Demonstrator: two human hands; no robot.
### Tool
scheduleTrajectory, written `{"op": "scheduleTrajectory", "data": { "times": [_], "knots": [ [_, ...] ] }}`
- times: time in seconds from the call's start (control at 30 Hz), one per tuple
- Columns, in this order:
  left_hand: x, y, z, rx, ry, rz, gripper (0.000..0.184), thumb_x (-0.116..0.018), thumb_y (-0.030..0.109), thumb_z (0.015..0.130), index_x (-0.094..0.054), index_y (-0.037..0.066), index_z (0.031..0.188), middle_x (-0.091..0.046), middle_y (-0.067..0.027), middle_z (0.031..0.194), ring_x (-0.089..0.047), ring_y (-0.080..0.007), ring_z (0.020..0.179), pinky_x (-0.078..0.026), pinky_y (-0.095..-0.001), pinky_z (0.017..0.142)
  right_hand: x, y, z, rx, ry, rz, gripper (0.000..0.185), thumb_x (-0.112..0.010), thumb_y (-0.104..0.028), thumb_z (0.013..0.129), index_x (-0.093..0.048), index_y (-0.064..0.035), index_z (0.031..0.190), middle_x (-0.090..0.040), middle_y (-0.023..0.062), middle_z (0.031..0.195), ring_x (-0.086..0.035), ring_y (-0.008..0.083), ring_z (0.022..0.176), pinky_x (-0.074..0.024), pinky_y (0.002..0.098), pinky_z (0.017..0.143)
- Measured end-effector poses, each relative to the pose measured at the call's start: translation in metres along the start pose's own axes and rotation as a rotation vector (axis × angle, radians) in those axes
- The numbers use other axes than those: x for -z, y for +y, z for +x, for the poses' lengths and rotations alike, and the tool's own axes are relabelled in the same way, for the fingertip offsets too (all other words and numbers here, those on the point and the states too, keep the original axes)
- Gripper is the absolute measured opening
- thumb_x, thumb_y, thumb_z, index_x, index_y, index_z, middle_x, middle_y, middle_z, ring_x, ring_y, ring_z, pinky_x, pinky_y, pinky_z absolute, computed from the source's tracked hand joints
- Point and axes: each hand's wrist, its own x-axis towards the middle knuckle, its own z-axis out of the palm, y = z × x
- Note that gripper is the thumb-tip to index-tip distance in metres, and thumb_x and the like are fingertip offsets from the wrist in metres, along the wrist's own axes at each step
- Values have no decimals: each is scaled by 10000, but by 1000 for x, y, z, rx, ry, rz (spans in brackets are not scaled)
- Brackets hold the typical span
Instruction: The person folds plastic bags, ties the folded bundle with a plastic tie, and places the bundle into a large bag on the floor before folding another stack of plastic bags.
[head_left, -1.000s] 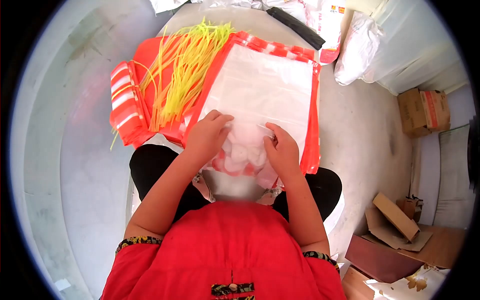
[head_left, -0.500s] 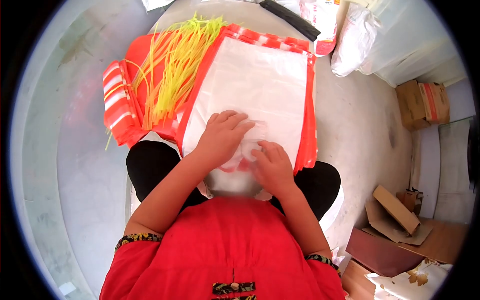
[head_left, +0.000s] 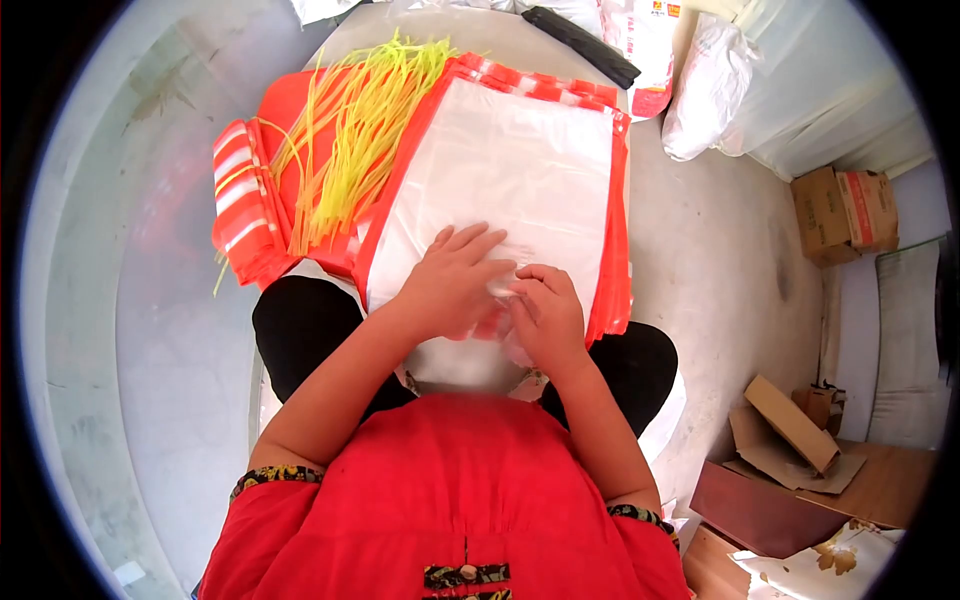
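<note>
A stack of whitish plastic bags (head_left: 510,170) with red-orange edges lies in front of me, its near end between my knees. My left hand (head_left: 455,285) rests palm down on the top bag near that end, fingers stretched out and a little apart. Close beside it, my right hand (head_left: 548,318) is closed, thumb and fingers pinching crumpled clear plastic of a bag. The exact edge in that pinch is partly hidden by the fingers. A bunch of yellow plastic ties (head_left: 365,130) lies left of the stack.
A folded red-and-white striped bundle (head_left: 243,205) sits at the far left. A black roll (head_left: 580,47) and a white sack (head_left: 710,85) lie at the back. Cardboard boxes (head_left: 845,215) stand on the right, with an opened carton (head_left: 790,440) lower down.
My right hand has moved slightly up and closer to my left hand, closing on the clear plastic. My left hand has stayed nearly in place on the stack.
</note>
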Motion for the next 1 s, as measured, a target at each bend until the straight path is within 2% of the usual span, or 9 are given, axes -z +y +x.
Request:
{"op": "scheduleTrajectory", "data": {
  "times": [0.07,0.17,0.27,0.37,0.4,0.5,0.7,0.9,1.0],
  "knots": [
    [-5,-2,1,6,4,36,423,-719,83,849,-717,193,1257,-545,-128,1509,-449,-367,1448,-343,-579,1187,4,-1,5,-36,-30,45,222,-714,1,834,-708,-22,1054,-660,146,1167,-628,338,1097,-528,373,941],
    [-11,-7,4,33,-4,16,379,-715,120,890,-738,221,1255,-555,-112,1511,-443,-368,1454,-339,-564,1188,23,-1,10,92,3,-193,267,-678,-32,909,-682,-23,1176,-639,135,1250,-615,298,1153,-500,358,989],
    [-9,-11,4,52,-14,-50,330,-693,118,920,-750,201,1234,-567,-114,1506,-440,-367,1459,-327,-548,1192,32,26,-4,-258,224,178,314,-613,-62,995,-618,-26,1307,-597,100,1332,-587,231,1202,-474,348,1020],
    [-8,-14,5,43,-2,-108,308,-678,133,933,-761,186,1225,-588,-121,1479,-452,-354,1448,-322,-549,1193,40,50,-22,-378,296,319,327,-595,-54,959,-627,-10,1282,-592,129,1318,-575,214,1171,-476,320,979],
    [-8,-16,5,36,3,-124,306,-676,144,935,-765,184,1226,-596,-122,1467,-459,-348,1442,-322,-553,1193,39,52,-27,-429,323,434,311,-580,-52,960,-617,3,1264,-593,120,1260,-567,194,1134,-471,303,956],
    [-7,-20,7,18,1,-145,310,-663,141,949,-759,176,1241,-601,-131,1460,-463,-358,1436,-329,-529,1182,46,58,-33,-365,237,395,313,-558,-39,963,-594,13,1269,-585,110,1212,-565,198,1107,-463,303,950],
    [-6,-26,8,-2,-16,-229,303,-645,72,950,-728,106,1238,-581,-129,1498,-441,-376,1457,-323,-483,1204,44,63,-16,-389,253,358,346,-538,-49,981,-573,-3,1322,-590,118,1232,-571,217,1096,-453,319,973],
    [-6,-27,8,14,-31,-270,311,-633,62,960,-722,99,1256,-575,-128,1506,-421,-369,1475,-321,-478,1206,42,63,10,-567,318,405,395,-560,-145,1023,-557,-54,1407,-601,98,1250,-582,189,1045,-471,327,953],
    [-7,-29,7,28,-31,-302,309,-625,60,965,-721,97,1256,-576,-125,1506,-414,-366,1480,-320,-476,1207,50,60,16,-668,253,345,427,-580,-161,1010,-546,-70,1426,-611,102,1269,-599,171,1037,-500,340,920]
  ]
}}
